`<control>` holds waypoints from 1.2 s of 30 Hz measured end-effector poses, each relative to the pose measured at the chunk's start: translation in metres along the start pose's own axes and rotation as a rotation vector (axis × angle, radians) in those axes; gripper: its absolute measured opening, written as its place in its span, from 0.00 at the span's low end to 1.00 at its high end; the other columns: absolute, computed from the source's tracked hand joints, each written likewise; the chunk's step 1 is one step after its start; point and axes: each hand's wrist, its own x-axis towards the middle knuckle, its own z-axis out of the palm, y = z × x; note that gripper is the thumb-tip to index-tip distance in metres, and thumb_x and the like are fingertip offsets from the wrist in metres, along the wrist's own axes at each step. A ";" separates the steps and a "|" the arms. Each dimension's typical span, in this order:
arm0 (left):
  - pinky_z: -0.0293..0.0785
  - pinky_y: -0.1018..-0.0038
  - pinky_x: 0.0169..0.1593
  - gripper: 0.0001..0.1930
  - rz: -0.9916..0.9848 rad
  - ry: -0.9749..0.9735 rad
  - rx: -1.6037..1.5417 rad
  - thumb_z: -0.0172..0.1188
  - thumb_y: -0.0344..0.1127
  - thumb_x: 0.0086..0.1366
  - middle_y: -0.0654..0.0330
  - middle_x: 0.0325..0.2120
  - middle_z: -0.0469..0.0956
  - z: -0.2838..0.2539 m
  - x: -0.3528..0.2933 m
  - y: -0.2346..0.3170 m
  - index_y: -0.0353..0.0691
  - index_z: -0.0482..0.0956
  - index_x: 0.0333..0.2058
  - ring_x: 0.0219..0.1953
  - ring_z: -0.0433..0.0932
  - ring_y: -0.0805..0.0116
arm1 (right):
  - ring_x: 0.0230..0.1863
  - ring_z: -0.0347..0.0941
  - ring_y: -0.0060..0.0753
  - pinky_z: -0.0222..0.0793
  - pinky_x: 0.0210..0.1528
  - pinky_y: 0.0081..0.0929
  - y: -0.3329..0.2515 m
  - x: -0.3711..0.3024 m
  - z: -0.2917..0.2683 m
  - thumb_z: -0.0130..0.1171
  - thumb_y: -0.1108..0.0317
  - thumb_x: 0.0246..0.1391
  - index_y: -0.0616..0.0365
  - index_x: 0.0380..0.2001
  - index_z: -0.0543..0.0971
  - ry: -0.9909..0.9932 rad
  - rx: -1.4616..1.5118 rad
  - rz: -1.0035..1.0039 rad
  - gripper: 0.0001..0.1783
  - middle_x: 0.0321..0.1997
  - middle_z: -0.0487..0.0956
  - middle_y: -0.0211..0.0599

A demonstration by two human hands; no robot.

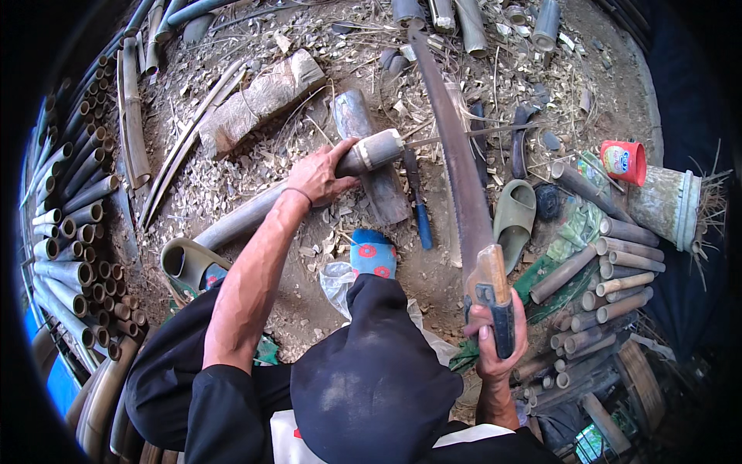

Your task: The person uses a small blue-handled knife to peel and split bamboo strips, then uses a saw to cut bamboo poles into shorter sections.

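Note:
My left hand (321, 174) is closed around a bamboo pole (247, 216) near its cut right end. The pole slants up from the lower left and lies across a short wooden log (390, 197). In my right hand (498, 340) is a handsaw (456, 166), held by its wood-and-black handle. Its long, rusty blade points away from me, just right of the pole's end and apart from it. A knife with a blue handle (423, 224) lies on the ground beside the log. My foot in a blue sock (373, 255) rests below the log.
Stacked bamboo tubes (77, 271) line the left; shorter cut pieces (622, 282) lie at the right. A rough log (263, 100) sits at the far left. An olive clog (514, 216) is right of the saw. A red cup (623, 161) touches a whitish bucket (661, 205). Chips litter the dirt.

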 end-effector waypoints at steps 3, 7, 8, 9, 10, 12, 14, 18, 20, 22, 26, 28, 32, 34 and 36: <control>0.73 0.56 0.47 0.40 -0.043 0.062 0.085 0.68 0.50 0.53 0.51 0.42 0.75 0.003 -0.005 0.015 0.62 0.60 0.64 0.47 0.77 0.48 | 0.32 0.81 0.31 0.74 0.45 0.27 0.015 -0.007 -0.006 0.54 0.75 0.52 0.72 0.64 0.57 -0.093 -0.086 -0.053 0.36 0.38 0.82 0.48; 0.72 0.57 0.50 0.38 -0.019 0.086 0.019 0.68 0.48 0.53 0.52 0.43 0.75 0.005 -0.003 0.014 0.59 0.62 0.62 0.48 0.76 0.49 | 0.38 0.81 0.38 0.73 0.47 0.29 0.023 -0.009 -0.002 0.59 0.72 0.44 0.74 0.56 0.69 -0.002 -0.306 -0.147 0.33 0.41 0.81 0.52; 0.72 0.58 0.50 0.38 -0.006 0.096 0.034 0.68 0.48 0.53 0.52 0.44 0.75 0.005 -0.003 0.013 0.55 0.63 0.62 0.50 0.75 0.50 | 0.41 0.80 0.40 0.73 0.48 0.30 0.020 -0.006 0.000 0.60 0.71 0.40 0.75 0.54 0.72 0.020 -0.325 -0.172 0.33 0.44 0.80 0.53; 0.72 0.58 0.51 0.38 -0.005 0.113 0.060 0.68 0.49 0.52 0.52 0.45 0.75 0.005 -0.003 0.012 0.54 0.63 0.61 0.50 0.75 0.50 | 0.41 0.80 0.40 0.73 0.48 0.29 0.021 -0.007 0.000 0.60 0.71 0.40 0.75 0.54 0.72 0.024 -0.289 -0.142 0.34 0.43 0.80 0.53; 0.71 0.59 0.51 0.38 -0.003 0.126 0.082 0.69 0.49 0.51 0.52 0.46 0.74 0.007 -0.002 0.011 0.52 0.64 0.61 0.50 0.75 0.50 | 0.40 0.81 0.40 0.73 0.47 0.29 0.024 -0.010 -0.001 0.60 0.71 0.39 0.75 0.54 0.72 0.027 -0.258 -0.108 0.34 0.43 0.80 0.53; 0.72 0.59 0.51 0.37 0.045 0.201 0.131 0.65 0.56 0.54 0.48 0.46 0.76 0.012 0.000 0.009 0.42 0.65 0.57 0.49 0.76 0.49 | 0.39 0.81 0.39 0.74 0.46 0.29 0.028 -0.013 -0.002 0.60 0.72 0.39 0.75 0.54 0.72 0.029 -0.223 -0.054 0.34 0.42 0.81 0.54; 0.73 0.58 0.49 0.37 -0.023 0.194 0.006 0.60 0.61 0.57 0.43 0.42 0.77 0.008 0.008 0.025 0.37 0.66 0.55 0.46 0.78 0.47 | 0.38 0.81 0.39 0.75 0.44 0.28 0.032 -0.014 -0.005 0.60 0.73 0.38 0.76 0.53 0.72 0.024 -0.218 -0.003 0.34 0.42 0.81 0.54; 0.75 0.55 0.42 0.41 -0.248 0.104 -0.058 0.46 0.72 0.61 0.37 0.31 0.80 0.002 0.028 0.045 0.30 0.68 0.44 0.38 0.81 0.44 | 0.31 0.80 0.34 0.75 0.38 0.27 0.038 0.000 0.001 0.59 0.72 0.38 0.77 0.53 0.71 -0.030 -0.278 -0.134 0.34 0.35 0.81 0.49; 0.76 0.54 0.39 0.41 -0.287 0.091 -0.026 0.44 0.74 0.60 0.38 0.28 0.80 0.005 0.035 0.045 0.31 0.69 0.39 0.35 0.82 0.44 | 0.27 0.77 0.27 0.74 0.36 0.25 0.036 0.007 0.011 0.58 0.70 0.41 0.75 0.54 0.71 -0.057 -0.282 -0.208 0.34 0.32 0.81 0.42; 0.76 0.54 0.38 0.41 -0.289 0.113 -0.003 0.45 0.74 0.59 0.38 0.27 0.80 0.007 0.036 0.045 0.31 0.70 0.38 0.34 0.82 0.43 | 0.28 0.79 0.31 0.75 0.37 0.26 0.035 0.014 0.018 0.58 0.71 0.39 0.75 0.54 0.71 -0.083 -0.293 -0.247 0.34 0.35 0.81 0.47; 0.76 0.54 0.36 0.40 -0.295 0.176 0.017 0.47 0.74 0.58 0.39 0.26 0.80 0.007 0.037 0.049 0.34 0.73 0.37 0.32 0.82 0.44 | 0.33 0.82 0.39 0.76 0.40 0.29 0.032 0.009 0.019 0.57 0.73 0.36 0.76 0.52 0.72 -0.110 -0.316 -0.229 0.33 0.41 0.81 0.57; 0.76 0.54 0.36 0.39 -0.280 0.188 0.006 0.47 0.74 0.58 0.40 0.26 0.80 0.008 0.037 0.047 0.35 0.74 0.38 0.32 0.82 0.44 | 0.34 0.83 0.39 0.76 0.39 0.29 0.035 0.004 0.016 0.57 0.74 0.36 0.77 0.51 0.73 -0.110 -0.344 -0.244 0.33 0.40 0.81 0.57; 0.77 0.55 0.36 0.40 -0.296 0.177 0.003 0.47 0.75 0.57 0.41 0.26 0.81 0.008 0.035 0.043 0.36 0.75 0.39 0.32 0.82 0.45 | 0.31 0.83 0.42 0.76 0.37 0.30 0.035 -0.030 -0.010 0.56 0.74 0.35 0.77 0.51 0.73 -0.147 -0.355 -0.193 0.33 0.36 0.82 0.57; 0.77 0.55 0.36 0.40 -0.304 0.180 0.004 0.48 0.75 0.56 0.41 0.26 0.81 0.008 0.036 0.042 0.37 0.75 0.40 0.32 0.82 0.45 | 0.27 0.82 0.44 0.77 0.35 0.31 0.039 -0.036 -0.016 0.54 0.75 0.35 0.76 0.51 0.73 -0.143 -0.304 -0.179 0.33 0.34 0.82 0.56; 0.76 0.55 0.36 0.40 -0.302 0.174 0.020 0.48 0.75 0.56 0.41 0.26 0.81 0.010 0.037 0.045 0.38 0.75 0.40 0.32 0.82 0.45 | 0.25 0.81 0.38 0.76 0.34 0.30 0.047 -0.001 0.008 0.56 0.75 0.36 0.76 0.50 0.73 -0.125 -0.326 -0.254 0.31 0.34 0.82 0.53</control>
